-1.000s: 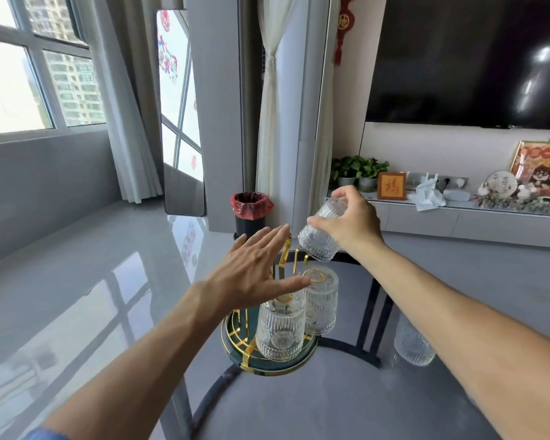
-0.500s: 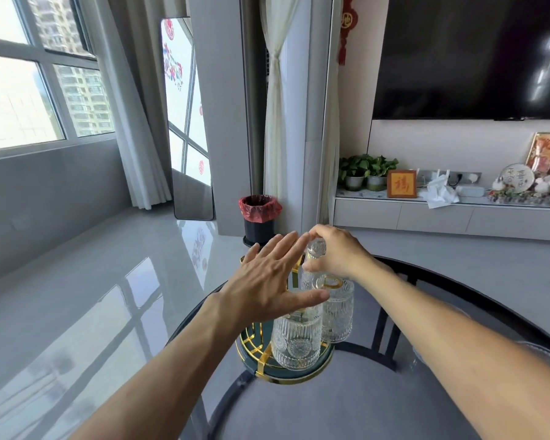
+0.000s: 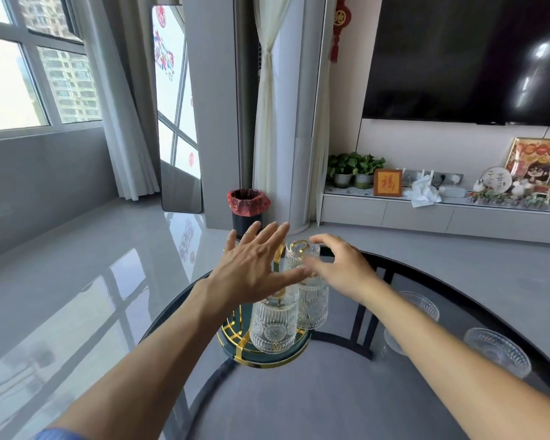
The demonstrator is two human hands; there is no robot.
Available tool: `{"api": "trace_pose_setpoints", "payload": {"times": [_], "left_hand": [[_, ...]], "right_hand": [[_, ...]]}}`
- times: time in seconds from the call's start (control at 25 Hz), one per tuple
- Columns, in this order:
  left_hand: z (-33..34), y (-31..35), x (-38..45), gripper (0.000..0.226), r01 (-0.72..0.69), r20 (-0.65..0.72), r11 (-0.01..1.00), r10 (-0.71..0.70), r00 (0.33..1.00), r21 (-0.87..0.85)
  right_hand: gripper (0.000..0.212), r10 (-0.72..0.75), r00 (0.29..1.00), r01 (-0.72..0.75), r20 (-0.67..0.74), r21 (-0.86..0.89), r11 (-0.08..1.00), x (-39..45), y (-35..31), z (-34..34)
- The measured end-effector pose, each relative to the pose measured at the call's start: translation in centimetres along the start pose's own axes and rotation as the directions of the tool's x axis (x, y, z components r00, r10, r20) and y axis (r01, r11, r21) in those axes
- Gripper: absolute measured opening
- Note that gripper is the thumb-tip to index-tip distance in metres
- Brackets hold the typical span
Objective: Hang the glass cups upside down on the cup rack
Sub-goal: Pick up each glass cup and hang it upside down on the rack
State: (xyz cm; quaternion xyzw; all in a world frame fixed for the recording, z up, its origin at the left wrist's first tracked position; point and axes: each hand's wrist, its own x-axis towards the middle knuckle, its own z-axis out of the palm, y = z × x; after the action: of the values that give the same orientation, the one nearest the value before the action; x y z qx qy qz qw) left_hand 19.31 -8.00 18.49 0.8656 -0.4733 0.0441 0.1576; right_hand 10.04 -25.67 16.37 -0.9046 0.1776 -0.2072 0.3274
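Window (image 3: 29, 74) and glossy grey floor (image 3: 77, 281) far left. Left hand (image 3: 251, 268) splayed wide above gold cup rack (image 3: 238, 341) on round glass table (image 3: 299, 401). Three glass cups (image 3: 275, 325) hang inverted. Right hand (image 3: 340, 268) fingers loose, holding nothing. Two upright cups (image 3: 496, 350) on table right. TV (image 3: 473, 58) above.

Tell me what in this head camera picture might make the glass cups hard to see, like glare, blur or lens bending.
Head view: strong daylight from the window mirrors off the glossy floor; the TV carries bright glare spots; the wide lens bows the table rim; the right hand is slightly motion-blurred; the clear cups on the rack blend into the grey tabletop.
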Motion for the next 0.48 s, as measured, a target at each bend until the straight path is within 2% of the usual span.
{"api": "trace_pose_setpoints", "payload": {"times": [0.08, 0.12, 0.2, 0.24, 0.32, 0.48], "left_hand": [[0.2, 2.4, -0.6, 0.097, 0.067, -0.120, 0.994, -0.056, 0.991, 0.085], [0.8, 4.3, -1.2, 0.089, 0.064, -0.199, 0.990, -0.038, 0.979, 0.126], [2.8, 8.4, -3.0, 0.079, -0.028, -0.320, 0.994, 0.062, 0.945, 0.108], [4.3, 11.0, -4.2, 0.077, -0.101, -0.330, 0.994, 0.112, 0.937, 0.051], [7.6, 16.3, -6.4, 0.075, -0.186, -0.260, 0.980, 0.160, 0.952, -0.078], [14.1, 25.3, -8.5, 0.083, -0.120, 0.020, 0.941, 0.133, 0.991, -0.316]], "right_hand": [[0.043, 0.034, 0.996, -0.027, -0.082, 0.086, 0.996, -4.2, 1.6, -1.6], [0.037, 0.059, 0.992, -0.045, -0.115, 0.122, 0.992, -6.6, 2.6, -2.6], [0.025, 0.081, 0.980, -0.048, -0.179, 0.183, 0.982, -11.4, 4.5, -4.3], [0.020, 0.102, 0.968, -0.050, -0.229, 0.221, 0.974, -14.3, 5.5, -5.0], [0.018, 0.147, 0.919, -0.048, -0.366, 0.265, 0.963, -19.8, 7.8, -6.5], [0.020, 0.112, 0.788, -0.045, -0.606, 0.124, 0.991, -27.6, 11.7, -9.3]]}}
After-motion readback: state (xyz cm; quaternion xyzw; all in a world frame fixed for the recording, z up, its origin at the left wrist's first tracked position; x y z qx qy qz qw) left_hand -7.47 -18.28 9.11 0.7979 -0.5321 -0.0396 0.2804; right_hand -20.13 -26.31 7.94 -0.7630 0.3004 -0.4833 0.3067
